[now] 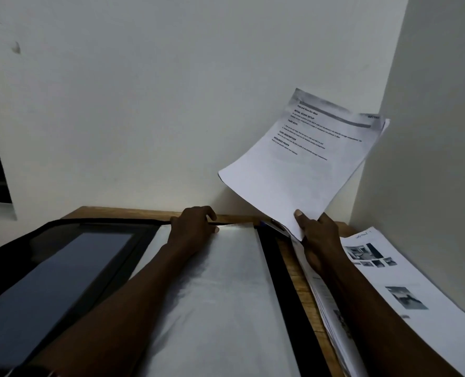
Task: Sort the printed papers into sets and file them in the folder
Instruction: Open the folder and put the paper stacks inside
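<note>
Papers (302,164), pinched by a corner in my right hand (318,235), hang just right of the open folder (62,268), which runs lengthwise away from me, left hand (193,227) gripping its far edge

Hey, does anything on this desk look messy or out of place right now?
Slightly. The loose stack beside the open folder is fanned, its edges uneven, and the photo sheet lies askew by the wall. The sheets in the right hand are offset at their top corner.
</note>
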The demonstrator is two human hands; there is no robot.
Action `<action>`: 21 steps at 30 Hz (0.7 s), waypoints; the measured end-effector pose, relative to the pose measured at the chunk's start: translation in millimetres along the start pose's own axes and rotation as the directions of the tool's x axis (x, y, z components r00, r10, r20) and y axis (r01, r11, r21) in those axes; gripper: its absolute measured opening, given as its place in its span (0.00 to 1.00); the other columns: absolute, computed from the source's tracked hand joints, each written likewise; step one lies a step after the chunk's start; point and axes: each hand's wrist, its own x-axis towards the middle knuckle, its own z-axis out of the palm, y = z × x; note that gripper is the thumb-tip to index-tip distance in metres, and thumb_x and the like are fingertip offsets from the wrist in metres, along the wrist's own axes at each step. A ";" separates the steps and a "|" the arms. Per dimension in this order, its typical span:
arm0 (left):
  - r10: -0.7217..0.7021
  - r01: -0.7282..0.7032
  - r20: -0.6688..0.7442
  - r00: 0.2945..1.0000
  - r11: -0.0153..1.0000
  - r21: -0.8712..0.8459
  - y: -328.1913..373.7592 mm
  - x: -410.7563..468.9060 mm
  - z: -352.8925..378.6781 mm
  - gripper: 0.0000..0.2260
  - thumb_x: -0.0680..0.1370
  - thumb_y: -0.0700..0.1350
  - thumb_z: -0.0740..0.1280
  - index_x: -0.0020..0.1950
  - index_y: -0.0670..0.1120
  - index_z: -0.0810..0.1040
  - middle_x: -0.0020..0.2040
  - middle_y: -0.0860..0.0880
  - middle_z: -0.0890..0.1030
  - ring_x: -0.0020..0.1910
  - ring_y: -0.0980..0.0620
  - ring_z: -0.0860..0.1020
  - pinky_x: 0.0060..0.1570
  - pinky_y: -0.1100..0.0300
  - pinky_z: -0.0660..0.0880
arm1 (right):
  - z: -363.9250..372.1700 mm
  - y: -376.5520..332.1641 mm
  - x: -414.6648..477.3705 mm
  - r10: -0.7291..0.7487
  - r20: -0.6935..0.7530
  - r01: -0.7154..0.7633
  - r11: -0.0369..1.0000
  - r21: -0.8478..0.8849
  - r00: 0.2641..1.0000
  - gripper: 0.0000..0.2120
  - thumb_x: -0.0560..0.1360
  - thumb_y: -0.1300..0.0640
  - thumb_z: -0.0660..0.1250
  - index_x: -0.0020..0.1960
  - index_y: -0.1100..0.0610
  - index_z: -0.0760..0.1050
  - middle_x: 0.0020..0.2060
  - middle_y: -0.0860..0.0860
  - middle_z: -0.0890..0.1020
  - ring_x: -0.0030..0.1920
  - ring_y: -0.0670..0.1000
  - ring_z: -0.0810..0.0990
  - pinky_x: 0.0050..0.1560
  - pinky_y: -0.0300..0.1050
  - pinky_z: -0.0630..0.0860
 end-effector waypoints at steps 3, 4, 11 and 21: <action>-0.031 0.030 0.046 0.998 0.999 0.024 1.3 2.0 -3.7 0.09 0.72 0.46 0.73 0.52 0.52 0.80 0.45 0.52 0.77 0.57 0.48 0.74 0.54 0.50 0.63 | 0.8 2.0 0.8 -0.010 0.017 0.010 1.000 -0.005 1.000 0.16 0.77 0.64 0.68 0.64 0.62 0.74 0.54 0.53 0.82 0.51 0.52 0.81 0.57 0.48 0.76; -0.036 0.034 0.042 0.998 0.998 0.045 1.8 1.7 -3.7 0.07 0.73 0.45 0.72 0.49 0.51 0.80 0.45 0.53 0.77 0.57 0.48 0.74 0.54 0.50 0.62 | 1.4 2.4 0.1 -0.012 0.024 0.012 1.000 -0.007 1.000 0.15 0.77 0.64 0.67 0.64 0.61 0.74 0.52 0.52 0.82 0.50 0.51 0.81 0.59 0.49 0.76; 0.062 -0.050 -0.086 0.994 0.990 0.135 3.1 -2.7 -5.1 0.08 0.76 0.41 0.66 0.47 0.52 0.81 0.44 0.52 0.82 0.55 0.47 0.76 0.51 0.52 0.59 | 4.0 -0.1 -2.3 -0.035 0.064 0.033 0.999 0.023 0.997 0.16 0.77 0.64 0.67 0.64 0.60 0.74 0.49 0.49 0.81 0.49 0.50 0.81 0.58 0.50 0.77; 0.243 -0.206 -0.225 0.944 0.963 0.175 -0.6 -10.2 -3.9 0.10 0.69 0.33 0.67 0.44 0.48 0.76 0.48 0.50 0.77 0.47 0.46 0.75 0.46 0.55 0.61 | 4.0 -6.6 -10.3 -0.064 0.071 0.059 0.996 0.068 0.995 0.15 0.78 0.63 0.66 0.64 0.59 0.73 0.52 0.50 0.81 0.48 0.48 0.80 0.55 0.47 0.78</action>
